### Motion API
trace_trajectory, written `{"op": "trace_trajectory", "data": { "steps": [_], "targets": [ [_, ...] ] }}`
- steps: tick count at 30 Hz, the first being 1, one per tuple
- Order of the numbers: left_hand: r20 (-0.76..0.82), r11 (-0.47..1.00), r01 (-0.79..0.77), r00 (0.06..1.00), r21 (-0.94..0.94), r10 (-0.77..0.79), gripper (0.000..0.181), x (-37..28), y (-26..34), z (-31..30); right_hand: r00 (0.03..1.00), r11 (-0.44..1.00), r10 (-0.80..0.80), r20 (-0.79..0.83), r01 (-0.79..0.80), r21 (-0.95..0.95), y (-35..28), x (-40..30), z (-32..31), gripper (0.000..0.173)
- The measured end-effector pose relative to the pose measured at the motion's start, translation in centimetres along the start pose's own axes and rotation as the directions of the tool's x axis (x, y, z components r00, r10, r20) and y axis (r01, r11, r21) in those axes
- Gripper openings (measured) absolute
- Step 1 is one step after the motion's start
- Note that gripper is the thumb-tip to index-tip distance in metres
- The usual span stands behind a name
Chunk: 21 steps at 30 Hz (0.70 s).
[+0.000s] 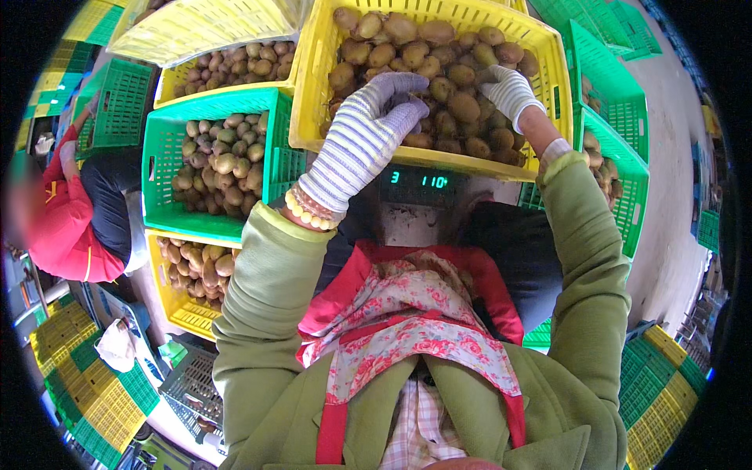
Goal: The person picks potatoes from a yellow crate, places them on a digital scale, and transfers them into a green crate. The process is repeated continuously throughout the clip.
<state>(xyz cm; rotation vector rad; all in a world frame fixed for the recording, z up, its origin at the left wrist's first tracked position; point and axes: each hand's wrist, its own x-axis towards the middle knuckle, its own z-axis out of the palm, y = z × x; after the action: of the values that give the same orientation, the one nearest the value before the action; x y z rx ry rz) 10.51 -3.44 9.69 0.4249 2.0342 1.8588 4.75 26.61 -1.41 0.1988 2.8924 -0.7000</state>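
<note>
A yellow plastic crate [305,111] full of brown kiwifruit [464,107] stands before me. My left hand [367,132], in a striped knit glove, is over the crate's near left part. Its fingers curl toward the thumb close above the fruit, and whether anything lies between them is hidden. At the right side, my right hand [511,94], in a similar glove, reaches down with its fingertips among the kiwifruit. Those fingertips are partly hidden, so a grip on a fruit cannot be made out. Below the crate's near edge glows the digital display of a scale [418,181].
On the left are a green crate [154,200] and a yellow crate [191,317], both holding kiwifruit. A tilted yellow crate [205,29] rises at upper left. Green crates [631,194] with fruit stand right. A person in red [76,223] sits far left.
</note>
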Motion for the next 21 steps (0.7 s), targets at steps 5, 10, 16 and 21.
{"op": "trace_trajectory", "data": {
  "steps": [5, 10, 16, 21],
  "targets": [
    [-0.014, 1.0, -0.023, 1.0, 0.01, 0.023, 0.03, -0.1, 0.1, -0.1, 0.992, 0.99, -0.028, 0.122, 0.044, -0.134, -2.6, -1.4, -0.4, 0.053],
    [0.009, 0.999, -0.048, 0.999, -0.003, 0.048, 0.031, 0.0, -0.3, 0.0, 0.965, 0.898, -0.068, 0.253, 0.169, -0.405, -3.7, -2.3, 0.6, 0.06],
    [0.007, 1.0, 0.001, 1.0, -0.014, -0.001, 0.032, -0.2, -0.2, -0.2, 0.954, 0.854, -0.039, 0.297, 0.186, -0.486, -5.3, -2.7, 0.7, 0.059],
    [-0.003, 0.999, -0.033, 0.999, -0.005, 0.033, 0.032, -0.1, -0.6, -0.3, 0.963, 0.838, -0.028, 0.269, 0.169, -0.519, -4.8, -2.0, 1.8, 0.057]
  ]
}}
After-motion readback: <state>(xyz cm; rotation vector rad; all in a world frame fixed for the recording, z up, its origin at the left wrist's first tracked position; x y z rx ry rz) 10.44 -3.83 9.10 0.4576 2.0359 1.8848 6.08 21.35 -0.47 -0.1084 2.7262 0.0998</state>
